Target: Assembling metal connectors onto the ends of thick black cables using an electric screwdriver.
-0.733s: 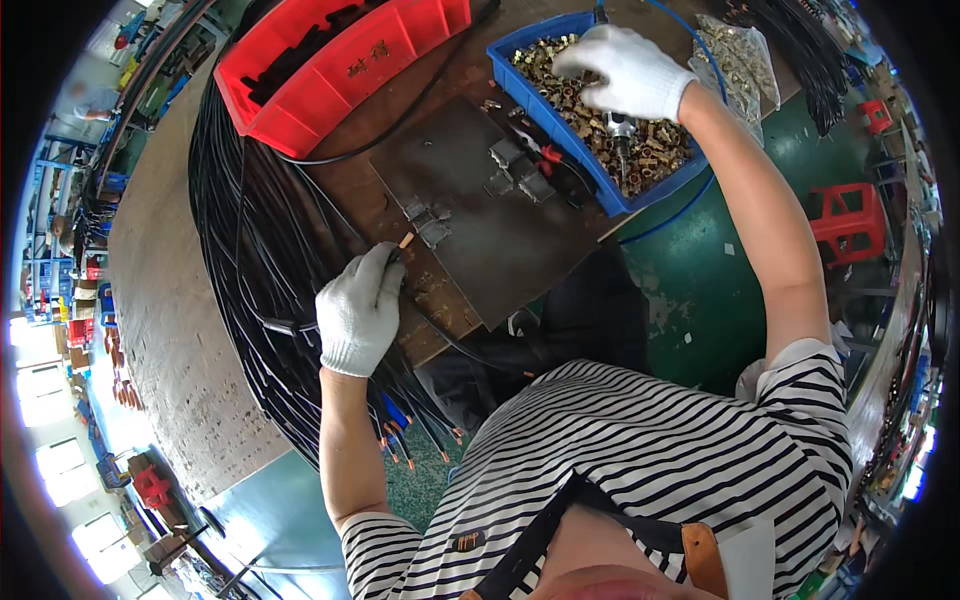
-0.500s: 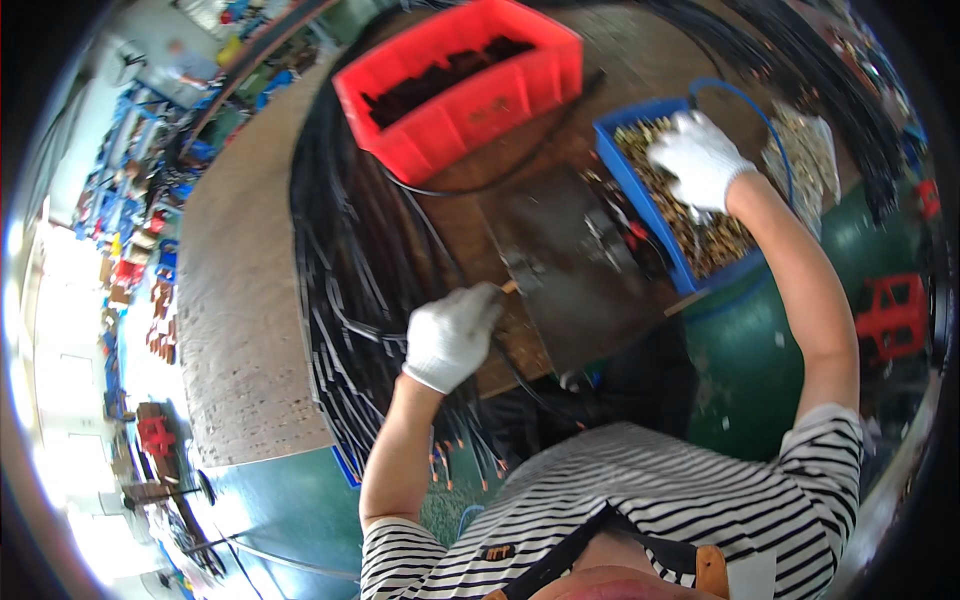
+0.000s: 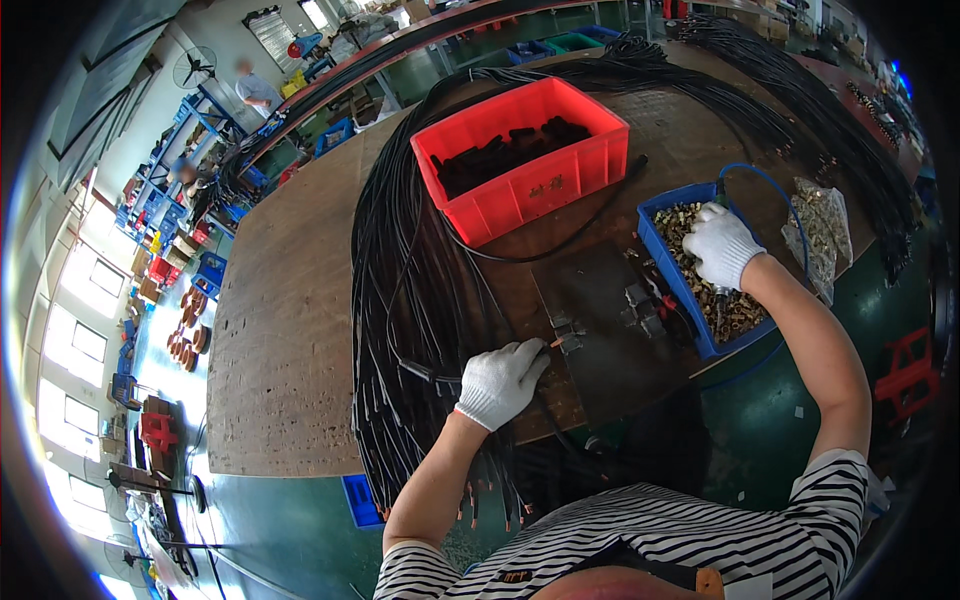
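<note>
My left hand, in a white knit glove, is closed around a black cable whose stripped copper end sticks out past the fingertips. That end sits beside a small metal clamp on a dark plate. My right hand, gloved alike, lies over the blue bin of brass fittings. Its fingers curl round the body of an air tool, mostly hidden beneath; the silver tip shows below the hand and a blue hose leads off above.
A red bin of short black pieces stands at the far middle. Bundles of black cable cover the table's left-centre. Red-handled pliers and a second metal clamp lie left of the blue bin; a clear bag lies right of it.
The whole view has shifted, so the table and bins appear lower and further right. My left hand keeps its cable near the clamp, and my right hand stays over the blue bin.
</note>
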Tool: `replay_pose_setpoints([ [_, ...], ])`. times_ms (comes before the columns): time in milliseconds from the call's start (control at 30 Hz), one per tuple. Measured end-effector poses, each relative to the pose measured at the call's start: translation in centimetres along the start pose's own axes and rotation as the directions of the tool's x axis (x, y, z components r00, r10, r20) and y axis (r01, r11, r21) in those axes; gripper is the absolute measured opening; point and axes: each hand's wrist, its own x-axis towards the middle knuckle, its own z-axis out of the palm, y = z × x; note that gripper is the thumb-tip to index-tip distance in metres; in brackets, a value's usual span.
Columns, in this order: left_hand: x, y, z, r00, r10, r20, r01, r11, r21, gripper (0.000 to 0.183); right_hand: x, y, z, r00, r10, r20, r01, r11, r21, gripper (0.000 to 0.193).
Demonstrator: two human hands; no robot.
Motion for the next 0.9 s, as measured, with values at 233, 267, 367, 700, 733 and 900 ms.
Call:
replay_pose_setpoints([
  [233,1.0,-0.6,-0.3,1.0,0.03,0.005,-0.03,0.998,-0.049,0.029,-0.9,-1.8,0.0,0.873,0.447,-0.194,0.105,0.216,0.971,0.011],
  [267,0.8,-0.2,-0.4,1.0,-0.007,-0.003,0.007,0.997,-0.076,0.029,-0.8,-3.2,0.8,0.883,0.454,-0.116,0.238,-0.221,0.946,0.012],
  [367,1.7,-0.3,-0.7,0.998,-0.058,-0.003,0.057,0.987,-0.152,0.03,-0.9,-9.1,0.1,0.96,0.275,-0.052,0.243,-0.725,0.645,0.015],
  [700,1.8,0.4,0.2,0.995,-0.095,0.035,0.101,0.955,-0.277,0.036,1.2,-19.2,2.3,0.971,0.158,0.178,0.0,-0.748,0.664,0.026],
  [733,1.8,0.5,0.2,0.996,-0.091,0.014,0.092,0.956,-0.28,0.037,1.4,-19.6,2.4,0.976,0.133,0.172,0.006,-0.807,0.591,0.025],
  [900,1.8,0.4,0.3,0.995,-0.104,-0.004,0.098,0.949,-0.298,0.039,2.1,-20.0,3.8,0.995,0.065,0.081,0.024,-0.904,0.427,0.025],
])
